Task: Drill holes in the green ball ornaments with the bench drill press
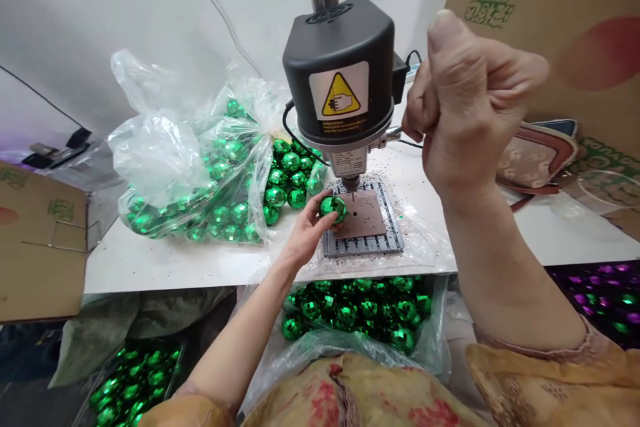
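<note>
My left hand [311,227] has its fingers and thumb closed round a shiny green faceted ball [334,208]. It holds the ball just left of the drill bit, low over the brown board [367,217] on the slotted metal base [395,240]. Above stands a small black drill press [345,73] with a yellow hand-warning sticker. My right hand [465,103] is raised in a fist at the right of the drill head, near a short metal rod [393,136]. Whatever the fist grips is hidden behind the fingers.
Clear plastic bags [200,167] of green balls lie left on the white table [150,267]. More green balls [350,310] fill a plastic-lined container below the front edge. Cardboard boxes [45,247] flank the table. A brown-edged pouch [537,153] lies right; dark crumbs surround the base.
</note>
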`<move>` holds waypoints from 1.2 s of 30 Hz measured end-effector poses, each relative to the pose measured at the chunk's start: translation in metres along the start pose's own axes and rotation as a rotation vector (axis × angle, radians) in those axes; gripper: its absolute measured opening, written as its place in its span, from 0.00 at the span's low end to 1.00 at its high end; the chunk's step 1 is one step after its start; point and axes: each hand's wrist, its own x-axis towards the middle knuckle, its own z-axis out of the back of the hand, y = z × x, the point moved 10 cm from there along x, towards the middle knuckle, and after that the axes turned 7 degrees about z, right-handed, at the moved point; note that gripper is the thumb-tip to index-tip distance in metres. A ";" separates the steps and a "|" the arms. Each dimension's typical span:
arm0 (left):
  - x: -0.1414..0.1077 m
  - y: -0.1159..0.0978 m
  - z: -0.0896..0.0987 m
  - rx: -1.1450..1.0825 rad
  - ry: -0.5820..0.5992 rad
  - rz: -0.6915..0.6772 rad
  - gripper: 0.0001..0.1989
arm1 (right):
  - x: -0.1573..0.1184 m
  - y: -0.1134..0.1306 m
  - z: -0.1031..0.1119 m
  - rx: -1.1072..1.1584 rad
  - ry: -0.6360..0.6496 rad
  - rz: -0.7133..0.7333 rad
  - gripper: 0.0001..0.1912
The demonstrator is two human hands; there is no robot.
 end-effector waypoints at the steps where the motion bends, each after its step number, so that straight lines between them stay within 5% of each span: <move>1: 0.002 0.003 -0.001 0.040 -0.010 -0.022 0.35 | 0.000 0.000 -0.001 -0.012 0.007 0.005 0.30; 11: 0.025 0.014 -0.003 0.137 -0.080 -0.126 0.35 | -0.005 -0.014 0.003 -0.307 0.067 -0.090 0.35; 26: 0.017 -0.012 -0.026 0.548 -0.128 -0.317 0.26 | -0.003 -0.005 0.002 -0.145 0.021 -0.022 0.32; 36: 0.013 0.005 -0.033 0.290 -0.127 -0.252 0.30 | -0.002 0.005 -0.002 -0.039 0.033 -0.002 0.26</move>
